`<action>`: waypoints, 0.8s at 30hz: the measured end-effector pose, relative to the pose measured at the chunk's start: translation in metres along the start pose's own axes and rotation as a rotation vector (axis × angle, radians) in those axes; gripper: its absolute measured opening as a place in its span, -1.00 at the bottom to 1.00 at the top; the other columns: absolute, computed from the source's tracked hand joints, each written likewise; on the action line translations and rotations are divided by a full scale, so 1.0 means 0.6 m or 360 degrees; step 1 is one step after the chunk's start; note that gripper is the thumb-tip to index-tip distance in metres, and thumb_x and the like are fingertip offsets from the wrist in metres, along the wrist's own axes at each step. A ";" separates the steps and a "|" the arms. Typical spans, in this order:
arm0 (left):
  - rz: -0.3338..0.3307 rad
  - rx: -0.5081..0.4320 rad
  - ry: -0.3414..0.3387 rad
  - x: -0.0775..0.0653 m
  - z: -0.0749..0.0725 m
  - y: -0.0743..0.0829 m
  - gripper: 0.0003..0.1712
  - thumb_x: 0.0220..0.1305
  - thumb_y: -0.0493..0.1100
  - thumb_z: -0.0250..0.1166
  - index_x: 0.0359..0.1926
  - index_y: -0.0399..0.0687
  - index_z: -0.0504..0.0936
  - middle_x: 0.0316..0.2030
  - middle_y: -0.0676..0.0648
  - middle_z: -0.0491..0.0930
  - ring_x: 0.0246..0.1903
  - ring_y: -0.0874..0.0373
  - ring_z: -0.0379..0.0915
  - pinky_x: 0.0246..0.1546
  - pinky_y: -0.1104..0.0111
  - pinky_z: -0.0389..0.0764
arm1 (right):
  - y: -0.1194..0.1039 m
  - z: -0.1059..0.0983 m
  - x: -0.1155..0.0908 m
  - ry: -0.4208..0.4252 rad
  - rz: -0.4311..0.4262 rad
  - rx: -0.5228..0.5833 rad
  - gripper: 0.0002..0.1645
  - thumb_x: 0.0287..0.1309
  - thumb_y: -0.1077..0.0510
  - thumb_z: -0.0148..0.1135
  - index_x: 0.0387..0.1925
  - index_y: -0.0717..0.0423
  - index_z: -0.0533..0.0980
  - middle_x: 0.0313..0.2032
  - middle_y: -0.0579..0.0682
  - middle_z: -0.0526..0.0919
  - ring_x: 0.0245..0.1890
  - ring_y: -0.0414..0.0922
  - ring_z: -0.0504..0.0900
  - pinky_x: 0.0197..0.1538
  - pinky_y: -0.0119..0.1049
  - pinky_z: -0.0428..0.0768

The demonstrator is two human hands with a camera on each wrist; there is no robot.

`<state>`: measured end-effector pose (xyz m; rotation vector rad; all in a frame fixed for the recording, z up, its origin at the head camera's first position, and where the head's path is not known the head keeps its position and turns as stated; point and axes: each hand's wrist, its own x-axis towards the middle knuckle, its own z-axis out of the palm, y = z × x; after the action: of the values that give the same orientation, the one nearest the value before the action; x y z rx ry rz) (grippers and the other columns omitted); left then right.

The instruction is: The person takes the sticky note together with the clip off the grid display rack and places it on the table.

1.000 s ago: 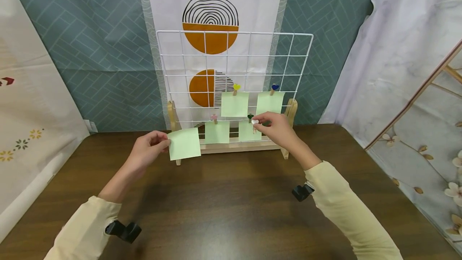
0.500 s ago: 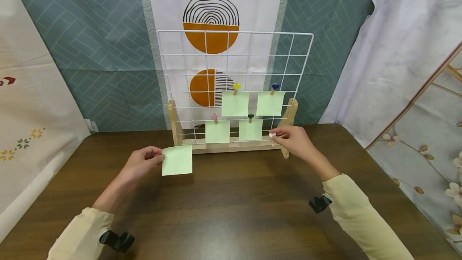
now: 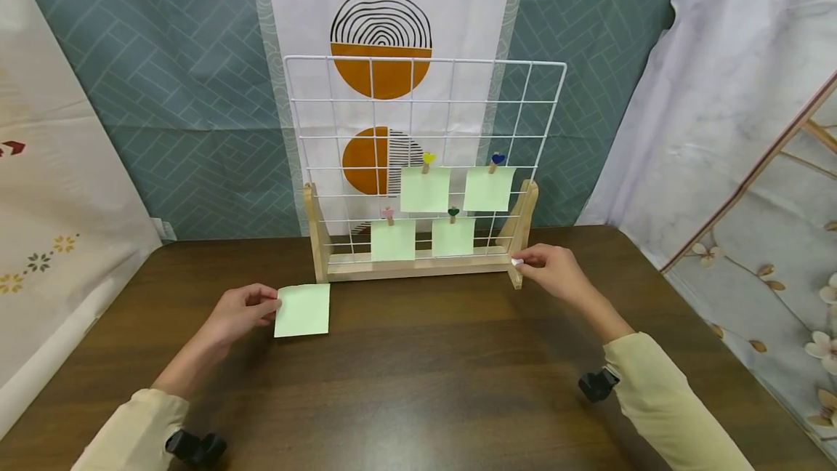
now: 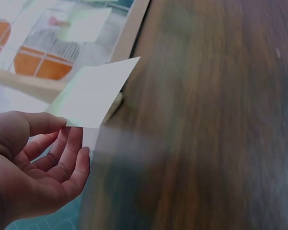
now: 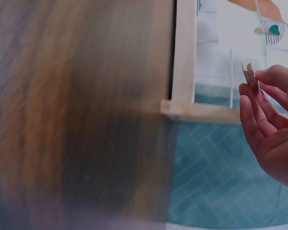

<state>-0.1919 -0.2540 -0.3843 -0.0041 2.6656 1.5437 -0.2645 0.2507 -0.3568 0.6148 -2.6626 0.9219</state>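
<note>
My left hand [image 3: 240, 317] pinches the edge of a pale green sticky note [image 3: 303, 310], held above the table left of the rack; in the left wrist view the note [image 4: 98, 93] sits between thumb and fingertips. With thumb and fingers my right hand [image 3: 556, 273] holds a small clothespin with a white top [image 3: 517, 262], by the rack's right foot. Its wooden legs [image 5: 249, 73] show in the right wrist view. On the white wire grid [image 3: 425, 101] hang several green notes [image 3: 425, 190], fixed by clothespins with heart tops, such as a yellow one [image 3: 428, 158] and a dark blue one [image 3: 498, 159].
The grid stands in a wooden base [image 3: 418, 267] with upright side supports [image 3: 317, 231] near the back of the brown table [image 3: 405, 369]. Behind it hangs a patterned cloth [image 3: 196, 93]. Pale curtains [image 3: 732, 129] flank the table.
Both hands have drawn back from the rack and lower. The left has carried the note left and down; the right has carried the white-topped clothespin right and down, away from the green-pinned note.
</note>
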 end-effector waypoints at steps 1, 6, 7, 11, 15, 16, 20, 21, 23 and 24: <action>-0.0010 0.0002 0.0001 0.000 -0.003 -0.005 -0.68 0.37 -0.25 0.18 -0.03 -0.50 0.47 -0.23 -0.18 0.56 -0.29 0.06 0.56 -0.26 0.28 0.62 | 0.004 -0.001 -0.002 -0.0020 0.0023 -0.0001 -0.81 0.13 0.29 0.33 -0.21 0.31 0.67 -0.28 0.14 0.71 -0.27 0.05 0.67 -0.21 -0.14 0.61; -0.0023 0.0081 0.0015 -0.003 -0.015 -0.026 -0.69 0.36 -0.28 0.18 -0.05 -0.52 0.47 -0.21 -0.22 0.58 -0.30 0.03 0.56 -0.27 0.29 0.62 | 0.028 -0.008 -0.010 -0.0112 0.0110 -0.0010 -0.81 0.14 0.29 0.31 -0.22 0.33 0.66 -0.28 0.16 0.71 -0.24 0.07 0.68 -0.25 -0.18 0.59; -0.0030 0.0102 0.0019 -0.004 -0.017 -0.028 -0.70 0.35 -0.28 0.18 -0.06 -0.52 0.47 -0.21 -0.23 0.58 -0.30 0.03 0.56 -0.28 0.29 0.62 | 0.033 -0.008 -0.011 -0.0127 0.0124 -0.0013 -0.82 0.14 0.30 0.30 -0.22 0.33 0.66 -0.29 0.16 0.71 -0.25 0.07 0.68 -0.26 -0.18 0.59; -0.0061 0.0162 0.0033 -0.003 -0.024 -0.037 -0.70 0.34 -0.28 0.19 -0.06 -0.52 0.47 -0.20 -0.27 0.58 -0.31 0.03 0.54 -0.32 0.31 0.61 | 0.051 -0.011 -0.016 -0.0193 0.0189 0.0001 -0.83 0.14 0.30 0.29 -0.24 0.34 0.66 -0.29 0.16 0.71 -0.29 0.01 0.66 -0.29 -0.22 0.57; -0.0082 0.0198 0.0042 -0.002 -0.028 -0.042 -0.70 0.33 -0.28 0.19 -0.07 -0.52 0.48 -0.20 -0.29 0.57 -0.31 0.04 0.53 -0.33 0.31 0.60 | 0.068 -0.012 -0.022 -0.0255 0.0233 0.0010 -0.82 0.14 0.31 0.28 -0.23 0.36 0.65 -0.30 0.17 0.71 -0.35 -0.07 0.63 -0.33 -0.24 0.56; -0.0081 0.0212 0.0045 -0.002 -0.029 -0.044 -0.70 0.33 -0.29 0.19 -0.08 -0.52 0.48 -0.21 -0.29 0.57 -0.32 0.05 0.53 -0.33 0.32 0.61 | 0.073 -0.012 -0.023 -0.0267 0.0234 0.0009 -0.82 0.14 0.31 0.27 -0.23 0.36 0.65 -0.30 0.17 0.72 -0.36 -0.09 0.62 -0.33 -0.25 0.56; -0.0072 0.0265 0.0050 -0.005 -0.031 -0.048 -0.72 0.31 -0.29 0.20 -0.10 -0.50 0.49 -0.23 -0.28 0.57 -0.33 0.04 0.54 -0.32 0.28 0.62 | 0.088 -0.011 -0.026 -0.0303 0.0249 0.0034 -0.82 0.13 0.33 0.27 -0.24 0.38 0.65 -0.32 0.16 0.71 -0.42 -0.13 0.61 -0.38 -0.30 0.57; -0.0070 0.0275 0.0051 -0.006 -0.031 -0.049 -0.72 0.31 -0.29 0.21 -0.10 -0.50 0.50 -0.23 -0.28 0.57 -0.33 0.04 0.54 -0.32 0.27 0.62 | 0.091 -0.010 -0.027 -0.0312 0.0246 0.0044 -0.82 0.13 0.34 0.26 -0.24 0.39 0.64 -0.32 0.16 0.71 -0.44 -0.13 0.61 -0.39 -0.31 0.57; -0.0071 0.0298 0.0056 -0.007 -0.031 -0.050 -0.71 0.30 -0.29 0.21 -0.09 -0.50 0.51 -0.23 -0.30 0.57 -0.34 0.04 0.55 -0.32 0.26 0.62 | 0.097 -0.009 -0.027 -0.0329 0.0254 0.0078 -0.82 0.13 0.36 0.26 -0.23 0.41 0.63 -0.33 0.17 0.71 -0.46 -0.13 0.61 -0.40 -0.31 0.58; -0.0068 0.0302 0.0061 -0.008 -0.031 -0.050 -0.71 0.30 -0.29 0.21 -0.08 -0.51 0.51 -0.22 -0.31 0.58 -0.34 0.04 0.55 -0.32 0.25 0.62 | 0.098 -0.009 -0.028 -0.0337 0.0260 0.0100 -0.82 0.13 0.37 0.25 -0.23 0.42 0.63 -0.32 0.18 0.71 -0.47 -0.12 0.61 -0.41 -0.31 0.59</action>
<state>-0.1872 -0.2853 -0.4010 -0.0817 2.8107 1.2858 -0.2770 0.3011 -0.3898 0.5427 -2.9183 1.0404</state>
